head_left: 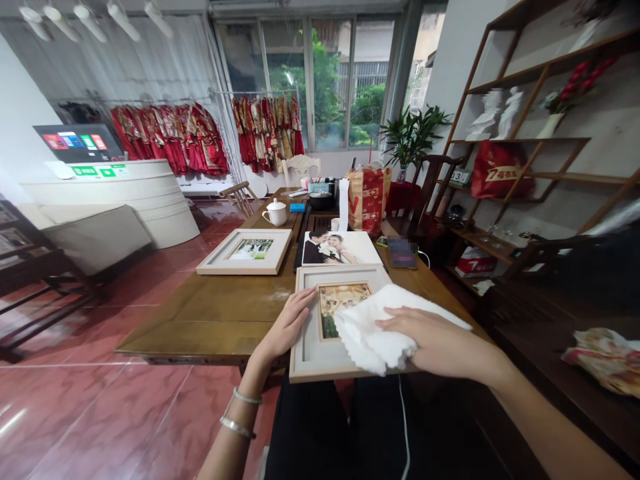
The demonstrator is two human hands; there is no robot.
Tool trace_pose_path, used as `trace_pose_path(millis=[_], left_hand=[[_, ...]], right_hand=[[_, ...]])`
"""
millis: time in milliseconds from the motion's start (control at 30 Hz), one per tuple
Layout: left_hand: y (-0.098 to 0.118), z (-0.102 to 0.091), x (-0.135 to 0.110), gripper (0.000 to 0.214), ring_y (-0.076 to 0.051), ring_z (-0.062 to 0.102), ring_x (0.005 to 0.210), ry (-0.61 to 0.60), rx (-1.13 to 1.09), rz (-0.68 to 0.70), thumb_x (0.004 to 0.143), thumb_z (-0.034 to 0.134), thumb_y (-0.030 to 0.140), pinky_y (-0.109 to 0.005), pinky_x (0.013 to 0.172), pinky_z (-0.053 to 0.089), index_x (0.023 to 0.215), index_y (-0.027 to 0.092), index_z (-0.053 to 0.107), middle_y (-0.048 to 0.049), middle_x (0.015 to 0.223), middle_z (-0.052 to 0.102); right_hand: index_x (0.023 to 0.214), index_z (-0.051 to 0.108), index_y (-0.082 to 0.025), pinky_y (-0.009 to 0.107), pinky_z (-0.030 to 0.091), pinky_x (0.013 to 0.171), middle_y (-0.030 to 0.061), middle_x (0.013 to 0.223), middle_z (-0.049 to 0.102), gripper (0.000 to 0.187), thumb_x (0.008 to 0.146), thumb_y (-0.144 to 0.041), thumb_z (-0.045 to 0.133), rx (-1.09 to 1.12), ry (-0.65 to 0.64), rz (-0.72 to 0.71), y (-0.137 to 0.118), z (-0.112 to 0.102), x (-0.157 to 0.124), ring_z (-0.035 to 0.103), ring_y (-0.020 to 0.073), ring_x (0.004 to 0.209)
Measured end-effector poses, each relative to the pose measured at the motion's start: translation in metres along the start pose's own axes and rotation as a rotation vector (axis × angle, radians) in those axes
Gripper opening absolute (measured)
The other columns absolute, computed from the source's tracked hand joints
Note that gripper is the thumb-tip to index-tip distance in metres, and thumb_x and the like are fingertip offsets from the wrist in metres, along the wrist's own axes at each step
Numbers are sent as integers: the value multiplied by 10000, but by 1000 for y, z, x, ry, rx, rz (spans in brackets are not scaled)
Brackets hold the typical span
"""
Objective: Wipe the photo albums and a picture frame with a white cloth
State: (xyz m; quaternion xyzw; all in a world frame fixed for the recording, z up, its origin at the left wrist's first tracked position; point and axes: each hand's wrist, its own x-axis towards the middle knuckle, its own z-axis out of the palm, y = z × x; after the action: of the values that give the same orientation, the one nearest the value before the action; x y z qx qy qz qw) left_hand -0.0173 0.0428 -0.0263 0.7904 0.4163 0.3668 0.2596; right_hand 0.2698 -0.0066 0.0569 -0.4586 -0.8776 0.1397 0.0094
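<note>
A pale wooden picture frame (306, 353) with a light mat and a small photo (333, 303) lies at the near edge of the table, partly overhanging it. My left hand (291, 320) rests on the frame's left side, its fingers stretched out and close together, holding nothing. My right hand (425, 333) presses a crumpled white cloth (373, 323) onto the frame's right half. The cloth hides the right part of the photo and of the frame. The thumb and fingertips of my right hand are partly sunk in the cloth.
On the wooden table (200, 313) lie another framed picture (285, 250), a couple's photo print (360, 248) and a phone (403, 252). A lidded white cup (275, 212) and a paper bag (369, 200) stand farther back. A white cable (404, 427) hangs below the near edge.
</note>
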Motion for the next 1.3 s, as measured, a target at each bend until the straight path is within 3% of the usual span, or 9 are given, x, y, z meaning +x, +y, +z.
trace_pose_path(millis=[200, 367, 500, 667, 800, 933, 1033, 1133, 1300], left_hand=[[0, 0, 1, 404, -198, 300, 1309, -8, -3, 17, 934, 318, 280, -414, 1118, 185, 1317, 239, 438, -42, 1403, 404], [-2, 1, 1, 404, -206, 293, 1312, -1, -22, 30, 933, 324, 278, -423, 1119, 170, 1323, 246, 425, -46, 1414, 384], [-6, 2, 0, 417, -200, 249, 1339, 23, -55, 24, 925, 351, 294, -412, 1128, 139, 1335, 239, 401, -54, 1439, 340], [-8, 4, -1, 421, -196, 238, 1348, 46, -68, 22, 925, 341, 271, -400, 1131, 136, 1341, 231, 384, -59, 1452, 315], [-6, 3, -1, 416, -198, 246, 1343, 31, -51, 19, 920, 337, 242, -403, 1130, 140, 1331, 235, 403, -53, 1448, 325], [-6, 1, 0, 412, -200, 257, 1336, 6, -42, 15, 919, 327, 232, -412, 1128, 148, 1319, 228, 428, -57, 1432, 353], [-5, 1, 0, 412, -204, 273, 1327, 3, -46, 16, 916, 332, 230, -416, 1124, 164, 1314, 223, 439, -63, 1422, 366], [-5, 1, 0, 410, -205, 278, 1324, -2, -46, 14, 916, 335, 234, -418, 1123, 168, 1312, 235, 443, -54, 1419, 373], [-5, -1, -1, 408, -198, 285, 1316, -9, -45, 28, 921, 329, 241, -400, 1124, 168, 1313, 235, 442, -51, 1410, 382]], right_hand=[[1295, 476, -211, 421, 232, 1046, 71, 1313, 513, 603, 696, -139, 475, -102, 191, 270, 13, 8, 60, 327, 277, 1290], [1343, 405, -173, 604, 162, 1001, 164, 1388, 397, 593, 757, -220, 480, -155, 183, 267, -13, 21, 94, 229, 397, 1305], [1354, 380, -163, 650, 182, 974, 185, 1420, 334, 628, 737, -217, 480, -106, 103, 105, -46, 30, 80, 200, 423, 1307], [1335, 416, -190, 588, 171, 1033, 131, 1397, 397, 672, 668, -117, 462, 7, -3, -112, -63, 26, 31, 229, 349, 1323], [1267, 507, -227, 460, 226, 1068, 57, 1340, 487, 632, 659, -73, 427, 87, -84, -160, -40, 7, -2, 336, 260, 1291], [1214, 559, -247, 374, 303, 1041, 30, 1310, 520, 602, 664, -57, 407, 83, -52, -31, 5, -2, -5, 428, 219, 1235], [1248, 526, -248, 379, 258, 1067, 21, 1379, 438, 648, 642, -45, 419, 26, 51, 45, 40, 3, 14, 342, 218, 1293], [1271, 499, -228, 424, 184, 1090, 29, 1386, 428, 607, 685, -79, 444, -67, 178, 18, 64, 10, 44, 246, 223, 1337], [1263, 501, -199, 482, 160, 1074, 72, 1397, 410, 594, 677, -104, 495, -158, 316, 84, 74, 12, 88, 209, 257, 1345]])
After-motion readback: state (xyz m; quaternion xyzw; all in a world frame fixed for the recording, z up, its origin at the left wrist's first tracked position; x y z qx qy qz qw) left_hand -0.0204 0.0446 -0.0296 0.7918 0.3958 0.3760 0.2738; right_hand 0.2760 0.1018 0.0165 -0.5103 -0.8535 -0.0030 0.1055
